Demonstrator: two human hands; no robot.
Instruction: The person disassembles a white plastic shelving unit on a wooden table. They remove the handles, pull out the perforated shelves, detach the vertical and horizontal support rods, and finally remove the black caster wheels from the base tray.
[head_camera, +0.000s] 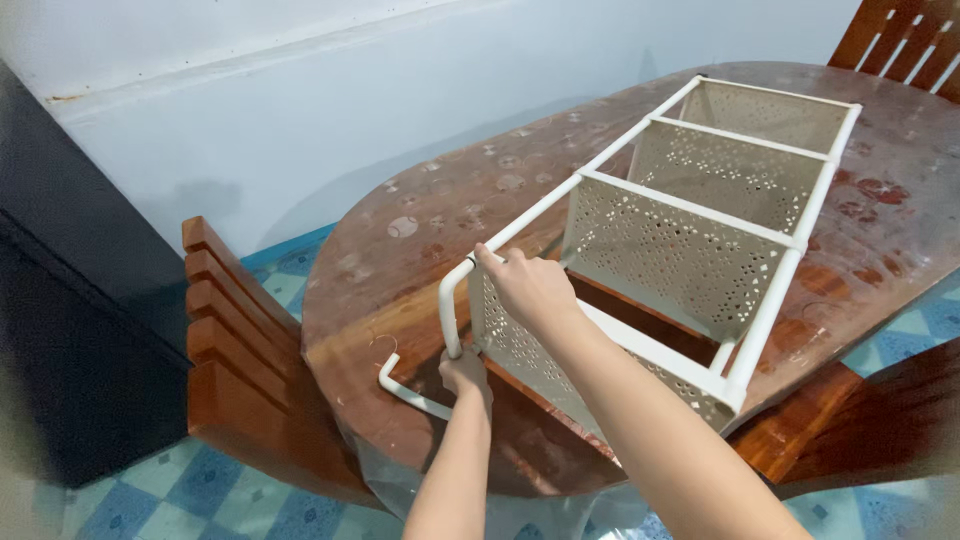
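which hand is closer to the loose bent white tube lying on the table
Left. The left hand touches the loose bent white tube at its end. The right hand is higher up, gripping the white rack by its top rail.

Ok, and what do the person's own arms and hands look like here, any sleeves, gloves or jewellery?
Both forearms are bare as far as the frame shows, with no sleeve in view. The left hand and right hand wear no gloves. No watch, bracelet or ring is visible, though the fingers are partly hidden.
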